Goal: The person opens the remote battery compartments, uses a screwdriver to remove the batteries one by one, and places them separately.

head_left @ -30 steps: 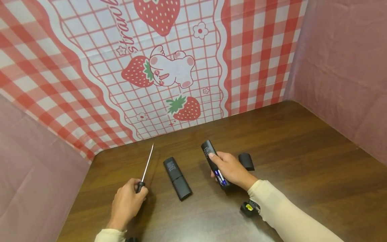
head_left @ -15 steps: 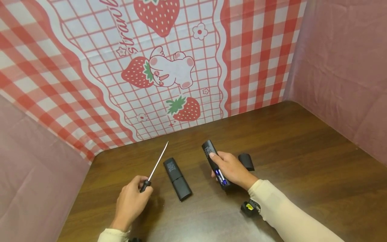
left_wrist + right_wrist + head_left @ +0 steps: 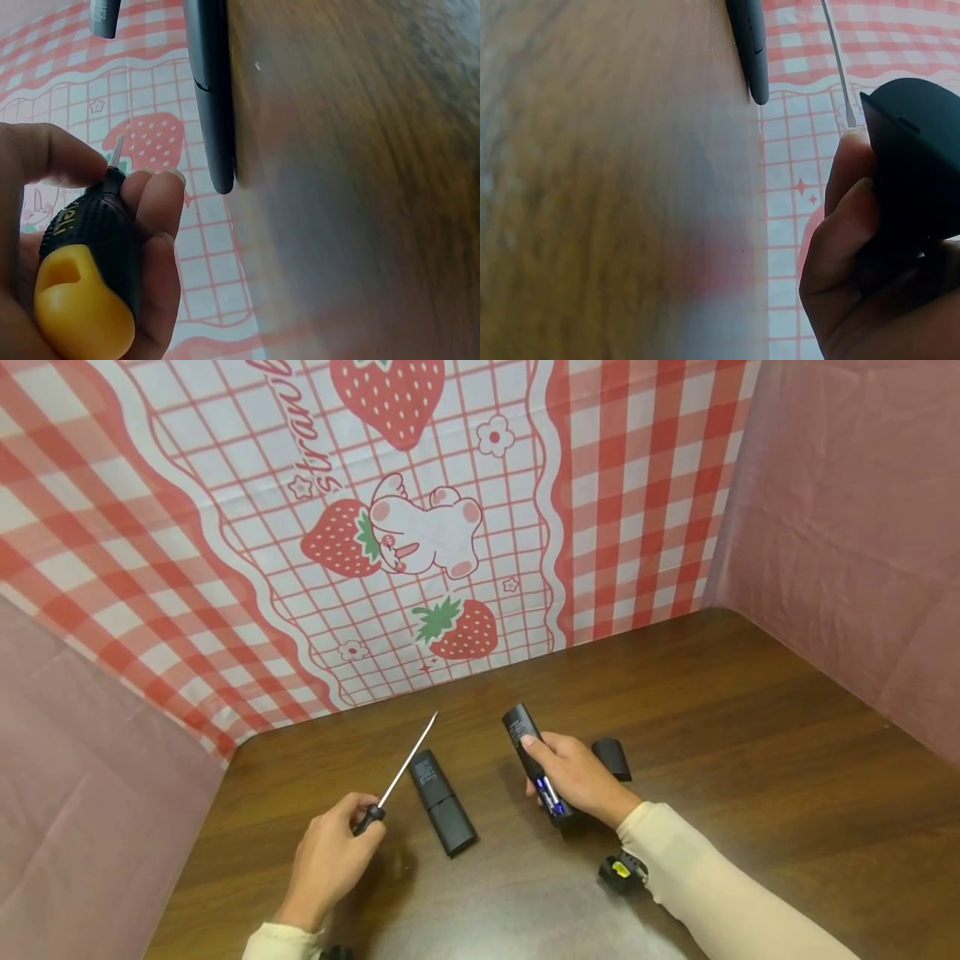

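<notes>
My left hand (image 3: 330, 856) grips a screwdriver (image 3: 370, 818) by its handle, the thin metal shaft slanting up and to the right. In the left wrist view the handle (image 3: 86, 300) shows black with a yellow end, fingers curled around it. My right hand (image 3: 581, 777) holds a black remote control (image 3: 519, 727) with its back upward. Its battery compartment lies uncovered, with blue-and-silver batteries (image 3: 550, 796) inside. Between the hands a second black remote (image 3: 444, 806) lies back up on the table, its cover on. The screwdriver's shaft passes close to that remote's far end.
A loose black battery cover (image 3: 611, 758) lies on the wooden table (image 3: 750, 777), just beyond my right hand. A strawberry-print cloth (image 3: 630, 510) hangs along the back edge. Pink cloth (image 3: 847, 527) closes off both sides. A wrist camera (image 3: 621, 871) hangs under my right wrist.
My left hand has shifted slightly right, and the screwdriver's tip has swung right, past the far end of the lying remote. My right hand and its remote have hardly moved.
</notes>
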### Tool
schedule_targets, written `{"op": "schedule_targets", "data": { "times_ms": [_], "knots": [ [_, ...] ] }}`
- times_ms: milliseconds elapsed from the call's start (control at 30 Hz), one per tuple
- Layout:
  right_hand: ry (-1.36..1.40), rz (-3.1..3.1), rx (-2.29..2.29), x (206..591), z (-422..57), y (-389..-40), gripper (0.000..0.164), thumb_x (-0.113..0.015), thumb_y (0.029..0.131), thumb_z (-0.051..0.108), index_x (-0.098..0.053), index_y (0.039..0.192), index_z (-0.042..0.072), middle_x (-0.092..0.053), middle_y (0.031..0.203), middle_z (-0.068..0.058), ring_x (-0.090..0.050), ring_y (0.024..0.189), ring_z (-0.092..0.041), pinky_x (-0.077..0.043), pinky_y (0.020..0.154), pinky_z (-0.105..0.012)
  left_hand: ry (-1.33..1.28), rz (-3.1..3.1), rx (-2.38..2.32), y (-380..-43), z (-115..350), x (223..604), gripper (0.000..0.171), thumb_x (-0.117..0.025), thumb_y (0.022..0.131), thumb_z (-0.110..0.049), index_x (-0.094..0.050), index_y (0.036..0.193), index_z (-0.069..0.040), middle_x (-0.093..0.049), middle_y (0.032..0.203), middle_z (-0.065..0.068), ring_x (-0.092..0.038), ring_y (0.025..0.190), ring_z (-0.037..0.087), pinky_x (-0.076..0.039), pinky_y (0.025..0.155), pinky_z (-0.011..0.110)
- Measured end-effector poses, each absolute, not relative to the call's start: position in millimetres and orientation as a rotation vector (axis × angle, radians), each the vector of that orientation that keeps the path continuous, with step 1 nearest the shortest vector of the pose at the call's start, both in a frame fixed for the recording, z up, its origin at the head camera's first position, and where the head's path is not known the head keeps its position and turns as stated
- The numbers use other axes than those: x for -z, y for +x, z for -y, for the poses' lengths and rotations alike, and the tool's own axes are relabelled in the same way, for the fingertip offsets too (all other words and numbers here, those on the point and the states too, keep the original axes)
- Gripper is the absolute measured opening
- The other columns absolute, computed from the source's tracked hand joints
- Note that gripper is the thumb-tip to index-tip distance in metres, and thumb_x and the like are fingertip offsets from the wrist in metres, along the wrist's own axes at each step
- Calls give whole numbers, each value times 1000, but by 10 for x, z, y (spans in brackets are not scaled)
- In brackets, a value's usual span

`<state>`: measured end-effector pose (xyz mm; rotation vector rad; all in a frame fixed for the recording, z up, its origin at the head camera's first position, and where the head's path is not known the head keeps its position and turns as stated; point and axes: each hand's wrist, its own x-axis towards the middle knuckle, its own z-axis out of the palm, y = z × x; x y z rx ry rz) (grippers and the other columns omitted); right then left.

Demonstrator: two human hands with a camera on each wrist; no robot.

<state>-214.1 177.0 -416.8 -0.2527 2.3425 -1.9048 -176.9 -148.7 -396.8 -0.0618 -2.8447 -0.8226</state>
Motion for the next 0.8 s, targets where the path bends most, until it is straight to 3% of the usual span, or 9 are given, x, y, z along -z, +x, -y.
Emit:
{"op": "schedule_targets", "data": {
  "times_ms": [300,600,800],
  "knots": [
    [-242,-2325,1920,4158,-1800,-2166,48,-43,108,40,-57,113,-6,-67,74,-13,-66,61,-27,-56,56,-40,-118,2811,1106,-1792,1417,4008,24,-68,88,-12,-71,112,-13,-64,76,-3,-63,61,11,-49,59,28],
    [-222,-2364,1930,4115,-1893,-2204,49,-42,107,42,-57,111,-5,-67,74,-13,-66,62,-27,-56,57,-40,-207,2774,1183,-1777,1387,4070,15,-68,91,-9,-72,106,-10,-61,71,-2,-62,56,13,-51,54,28],
    [-206,-2373,1933,4100,-1934,-2209,50,-41,108,41,-57,113,-5,-68,75,-13,-66,62,-26,-55,57,-40,-331,2810,1186,-1756,1381,4105,14,-71,95,-24,-72,105,-13,-58,68,-5,-60,53,13,-49,52,28]
  ]
}}
